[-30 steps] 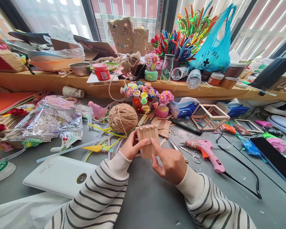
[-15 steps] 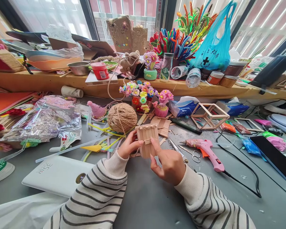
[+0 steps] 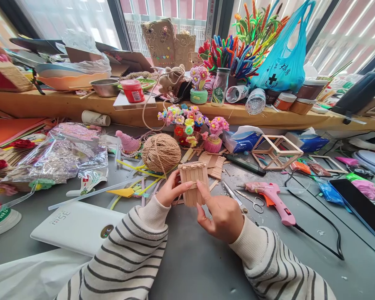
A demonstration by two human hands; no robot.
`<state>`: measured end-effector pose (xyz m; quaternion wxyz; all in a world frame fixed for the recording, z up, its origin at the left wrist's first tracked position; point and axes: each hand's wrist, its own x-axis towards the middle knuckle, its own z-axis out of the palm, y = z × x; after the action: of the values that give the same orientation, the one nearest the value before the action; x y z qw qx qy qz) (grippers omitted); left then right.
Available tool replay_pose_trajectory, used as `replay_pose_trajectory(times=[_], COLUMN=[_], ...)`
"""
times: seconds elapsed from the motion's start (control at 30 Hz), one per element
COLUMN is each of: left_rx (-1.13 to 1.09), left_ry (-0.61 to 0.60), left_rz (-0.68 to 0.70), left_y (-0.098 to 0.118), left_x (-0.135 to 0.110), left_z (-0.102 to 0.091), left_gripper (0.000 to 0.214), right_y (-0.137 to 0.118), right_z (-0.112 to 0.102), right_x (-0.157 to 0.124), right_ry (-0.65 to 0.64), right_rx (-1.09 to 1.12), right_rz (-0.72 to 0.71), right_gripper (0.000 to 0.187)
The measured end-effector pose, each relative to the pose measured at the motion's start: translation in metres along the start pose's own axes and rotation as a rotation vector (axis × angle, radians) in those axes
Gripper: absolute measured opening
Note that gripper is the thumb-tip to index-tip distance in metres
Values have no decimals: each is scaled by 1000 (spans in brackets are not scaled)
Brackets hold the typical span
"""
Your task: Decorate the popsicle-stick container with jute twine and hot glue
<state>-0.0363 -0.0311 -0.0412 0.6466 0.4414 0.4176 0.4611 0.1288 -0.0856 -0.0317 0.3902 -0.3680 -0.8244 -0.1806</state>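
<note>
Just below the middle of the frame, a small wooden-stick piece is held above a grey counter. The left hand grips its left edge, thumb across the front and fingers behind, seemingly to steady it. The right hand presses an index fingertip to the front, likely keeping a thin crosspiece flat; whether its other fingers pinch anything, I can't tell. A twine ball sits behind; scissors and a pink glue gun lie right of centre, probably for easy reach.
</note>
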Motion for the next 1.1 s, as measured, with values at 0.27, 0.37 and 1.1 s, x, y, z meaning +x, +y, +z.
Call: replay_pose_trajectory(times=[0.27,0.37,1.1], left_rx=[3,-17,-63], left_ry=[15,12,-10], left_rz=[38,18,-15], left_y=[-4,-1,0], left_x=[-1,2,2], left_z=[1,0,-2], left_gripper=[66,65,64], right_y=[0,0,0], right_z=[0,1,0], right_x=[0,-1,-3], right_ry=[14,11,-8], right_rx=[16,34,75], right_rz=[-8,24,85], right_gripper=[54,50,42])
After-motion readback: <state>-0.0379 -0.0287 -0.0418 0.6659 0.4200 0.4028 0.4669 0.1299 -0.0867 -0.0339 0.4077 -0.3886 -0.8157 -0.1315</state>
